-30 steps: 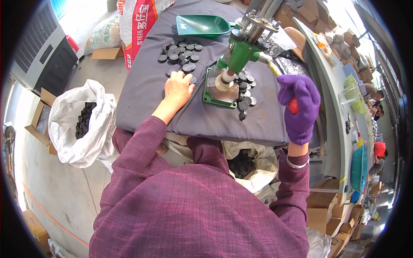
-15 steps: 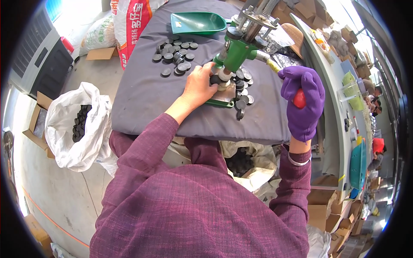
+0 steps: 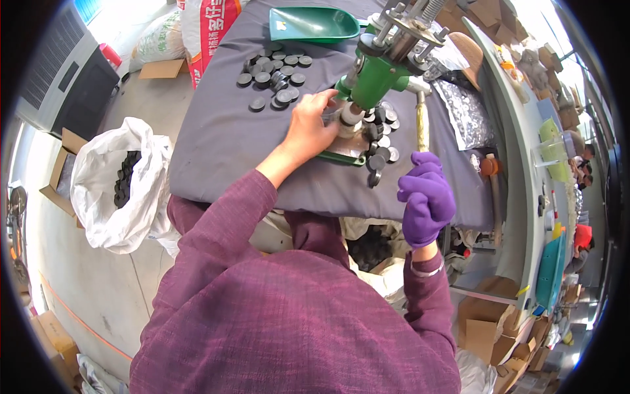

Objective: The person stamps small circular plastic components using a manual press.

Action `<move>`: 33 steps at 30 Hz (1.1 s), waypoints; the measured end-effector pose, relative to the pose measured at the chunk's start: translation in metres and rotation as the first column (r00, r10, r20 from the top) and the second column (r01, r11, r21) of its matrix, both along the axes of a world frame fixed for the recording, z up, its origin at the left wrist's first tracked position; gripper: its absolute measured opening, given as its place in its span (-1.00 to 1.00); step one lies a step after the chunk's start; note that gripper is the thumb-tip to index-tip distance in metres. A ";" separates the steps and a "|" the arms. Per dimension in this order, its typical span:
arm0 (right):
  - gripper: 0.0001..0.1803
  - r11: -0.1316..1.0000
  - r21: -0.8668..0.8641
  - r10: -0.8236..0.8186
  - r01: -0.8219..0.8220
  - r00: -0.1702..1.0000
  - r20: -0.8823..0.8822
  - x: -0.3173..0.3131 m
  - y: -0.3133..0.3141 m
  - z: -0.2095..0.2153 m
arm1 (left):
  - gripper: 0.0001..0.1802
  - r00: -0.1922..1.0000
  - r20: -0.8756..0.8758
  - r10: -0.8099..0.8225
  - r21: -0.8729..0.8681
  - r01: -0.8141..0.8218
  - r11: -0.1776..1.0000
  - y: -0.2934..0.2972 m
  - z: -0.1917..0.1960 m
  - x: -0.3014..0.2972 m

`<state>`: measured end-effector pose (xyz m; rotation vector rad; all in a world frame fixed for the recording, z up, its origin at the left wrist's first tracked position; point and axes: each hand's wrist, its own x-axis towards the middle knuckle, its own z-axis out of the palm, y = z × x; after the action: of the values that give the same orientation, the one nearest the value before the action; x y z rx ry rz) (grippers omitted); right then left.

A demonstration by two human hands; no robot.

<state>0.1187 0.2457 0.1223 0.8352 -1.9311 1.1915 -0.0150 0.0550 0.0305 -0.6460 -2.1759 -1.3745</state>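
A green hand press [image 3: 380,75] stands at the far right of the cloth-covered table. My bare left hand [image 3: 312,125] is at its pale round die [image 3: 351,117], thumb and forefinger apart on the die's left side; I see no piece held, though the inner fingers are partly hidden. In a purple knitted glove, my right hand [image 3: 426,200] is closed round the lower end of the press lever [image 3: 422,121], which slants toward me. Black and silver round caps [image 3: 377,161] lie heaped right of the die. More dark caps [image 3: 279,77] are scattered beyond my left hand.
A green scoop [image 3: 315,25] lies at the table's far edge. On the right are a clear bag of small pieces [image 3: 466,115] and a hammer with an orange head [image 3: 489,165]. A white sack of black caps [image 3: 108,217] stands left; another open sack [image 3: 380,269] is below the table edge.
My right hand has moved down and toward me, pulling the lever round; the red knob seen in it is now hidden. The black cap by my left fingers no longer shows. The view has shifted slightly.
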 end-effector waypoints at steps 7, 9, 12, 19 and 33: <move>-0.78 0.995 0.097 0.011 -0.015 0.999 0.042 0.003 -0.004 0.013 | -0.69 0.884 -0.283 0.373 -0.609 -0.466 0.643 -0.057 -0.016 -0.021; -0.78 0.995 0.095 0.009 -0.014 0.998 0.056 0.005 -0.003 0.016 | -0.79 0.841 -0.467 0.272 -0.537 -0.514 0.669 -0.059 -0.026 -0.014; -0.76 0.999 0.042 -0.010 0.005 0.993 0.121 0.008 -0.002 0.023 | -0.79 0.899 -0.395 0.190 -0.589 -0.407 0.698 -0.065 -0.031 0.000; -0.75 0.962 -0.273 0.110 0.001 0.914 0.390 0.012 -0.007 0.067 | -0.76 0.968 -0.246 0.056 -0.454 -0.166 0.875 -0.080 -0.031 0.021; -0.69 0.974 -0.223 0.052 0.038 0.922 0.385 0.000 -0.004 0.093 | -0.24 0.997 0.068 0.027 -0.114 -0.019 0.993 -0.009 0.006 0.011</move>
<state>0.1183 0.2416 0.2153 0.5109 -2.0440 1.6464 -0.0044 0.0464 0.0369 -0.6203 -2.3232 -1.2864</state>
